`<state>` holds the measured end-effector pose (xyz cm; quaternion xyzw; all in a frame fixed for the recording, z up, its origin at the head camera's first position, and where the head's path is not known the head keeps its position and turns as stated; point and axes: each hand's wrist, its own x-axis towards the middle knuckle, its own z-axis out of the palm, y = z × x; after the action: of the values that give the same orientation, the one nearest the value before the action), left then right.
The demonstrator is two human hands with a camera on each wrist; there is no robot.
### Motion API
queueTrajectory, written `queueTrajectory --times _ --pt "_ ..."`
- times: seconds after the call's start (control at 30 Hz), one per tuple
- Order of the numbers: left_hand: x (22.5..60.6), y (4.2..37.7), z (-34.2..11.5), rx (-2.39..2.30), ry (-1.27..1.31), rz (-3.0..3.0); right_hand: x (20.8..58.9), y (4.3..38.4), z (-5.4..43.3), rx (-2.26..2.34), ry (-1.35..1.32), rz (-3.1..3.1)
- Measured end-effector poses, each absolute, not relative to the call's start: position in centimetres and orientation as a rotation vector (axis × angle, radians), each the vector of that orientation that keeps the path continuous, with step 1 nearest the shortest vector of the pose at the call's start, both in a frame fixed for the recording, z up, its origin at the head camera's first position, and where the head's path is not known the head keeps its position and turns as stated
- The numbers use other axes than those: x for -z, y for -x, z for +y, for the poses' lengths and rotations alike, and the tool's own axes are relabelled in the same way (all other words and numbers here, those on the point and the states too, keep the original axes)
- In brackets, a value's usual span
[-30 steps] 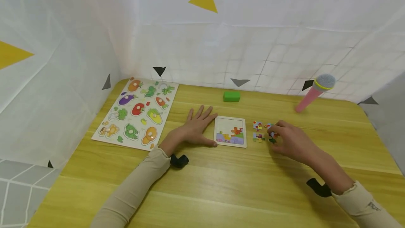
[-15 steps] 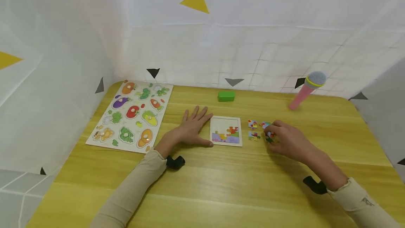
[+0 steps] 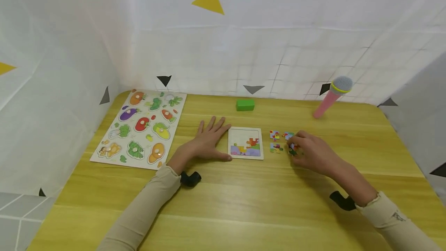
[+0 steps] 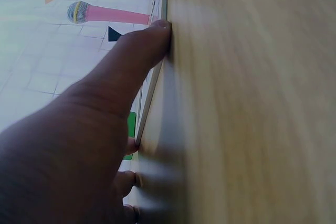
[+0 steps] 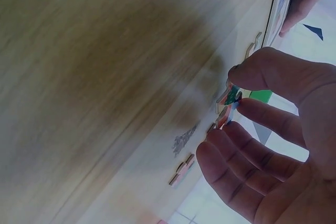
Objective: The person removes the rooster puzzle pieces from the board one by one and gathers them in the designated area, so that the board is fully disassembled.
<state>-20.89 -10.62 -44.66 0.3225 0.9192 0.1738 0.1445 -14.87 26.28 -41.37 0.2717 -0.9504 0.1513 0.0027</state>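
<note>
My left hand [image 3: 205, 142] lies with its fingers spread on the table, left of a small square jigsaw board [image 3: 239, 135]. Its thumb and a finger touch the board's left edge. Part of a picture is fitted along the bottom and right of the board. To its right, my right hand [image 3: 315, 154] pinches a jigsaw piece [image 5: 229, 97] with green and red on it between thumb and index finger. The other fingers are loosely bent. Beside the fingertips lie more jigsaw pieces, two at the left [image 3: 274, 134] and one behind [image 3: 288, 135].
A vegetable knob puzzle [image 3: 141, 136] lies at the table's left. Behind the board sits a green block [image 3: 245, 105]. A pink toy microphone [image 3: 327, 102] stands at the back right. White sheeting [image 3: 223, 42] rises behind the wooden table [image 3: 244, 204].
The head view has swung slightly right, so everything appears further left. Both hands keep nearly the same places at the board and pieces.
</note>
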Motion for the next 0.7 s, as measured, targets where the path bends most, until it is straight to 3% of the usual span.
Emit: queueTrajectory --times 0.7 --pt "44.73 20.84 -10.81 -0.515 -0.939 2.643 41.71 15.31 25.9 -0.473 -0.853 -2.985"
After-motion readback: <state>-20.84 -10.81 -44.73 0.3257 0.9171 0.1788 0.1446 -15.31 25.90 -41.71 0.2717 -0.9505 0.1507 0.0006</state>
